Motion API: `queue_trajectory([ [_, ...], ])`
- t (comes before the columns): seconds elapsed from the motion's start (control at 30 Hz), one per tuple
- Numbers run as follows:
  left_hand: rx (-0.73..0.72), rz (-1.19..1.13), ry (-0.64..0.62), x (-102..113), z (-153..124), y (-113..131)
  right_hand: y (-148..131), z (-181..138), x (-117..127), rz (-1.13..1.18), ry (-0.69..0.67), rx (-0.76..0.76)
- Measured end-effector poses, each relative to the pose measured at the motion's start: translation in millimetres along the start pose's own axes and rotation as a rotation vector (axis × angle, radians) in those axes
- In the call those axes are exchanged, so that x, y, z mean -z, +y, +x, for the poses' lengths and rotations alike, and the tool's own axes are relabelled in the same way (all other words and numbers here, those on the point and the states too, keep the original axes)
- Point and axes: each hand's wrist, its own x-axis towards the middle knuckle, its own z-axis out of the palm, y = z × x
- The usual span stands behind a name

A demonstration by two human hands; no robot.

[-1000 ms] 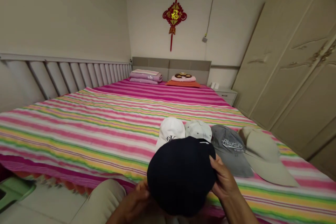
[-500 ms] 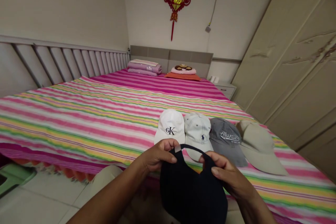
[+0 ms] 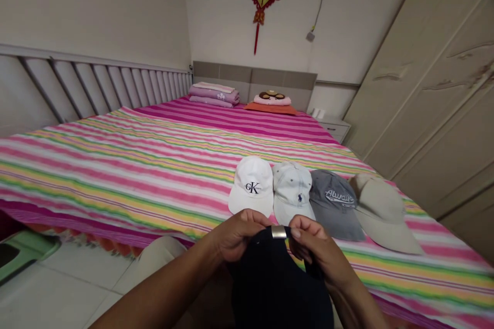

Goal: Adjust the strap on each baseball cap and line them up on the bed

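A dark cap (image 3: 280, 285) hangs between my hands at the near edge of the bed, its back strap uppermost. On the strap sits a silver metal buckle (image 3: 278, 232). My left hand (image 3: 243, 234) pinches the strap just left of the buckle. To the buckle's right, my right hand (image 3: 311, 241) grips the strap between thumb and fingers. Just beyond lie a white cap (image 3: 252, 180) with CK lettering, a pale cap (image 3: 292, 187) with a small dark emblem, a grey cap (image 3: 334, 200) with white script, and a beige cap (image 3: 384, 211), side by side.
The caps lie on a striped bedspread (image 3: 127, 169). Folded purple bedding (image 3: 214, 96) and an orange pillow (image 3: 270, 108) are by the headboard (image 3: 285, 82). A railing (image 3: 116, 79) runs along the left, a wardrobe (image 3: 424, 97) stands right, and a green stool (image 3: 29, 249) is lower left.
The dark cap's strap has been turned, bringing the metal buckle into the middle between my hands. My right hand has moved up and left along the strap, closer to my left hand.
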Motion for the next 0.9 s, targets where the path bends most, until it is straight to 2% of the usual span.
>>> queue_trajectory([
  [0.1, 0.007, -0.001, 0.086, -1, 2, -6, -2, 1, -3, 0.012, 0.005, 0.012],
  [0.27, -0.068, -0.008, 0.043, 0, 2, -11, -4, 1, -5, 0.031, 0.029, 0.025],
  [0.43, -0.138, -0.069, 0.044, 11, -5, -2, 0, 9, -1, 0.281, 0.095, 0.028],
  [0.6, -0.15, -0.071, -0.035, 30, -20, 8, 1, 21, -7, 0.493, 0.212, 0.008],
  [0.73, -0.161, -0.044, -0.02, 48, -35, 15, 7, 31, -20, 0.352, 0.231, 0.021],
  [0.9, -0.277, -0.035, 0.107, 66, -53, 42, 23, 47, -30, 0.179, 0.157, -0.017],
])
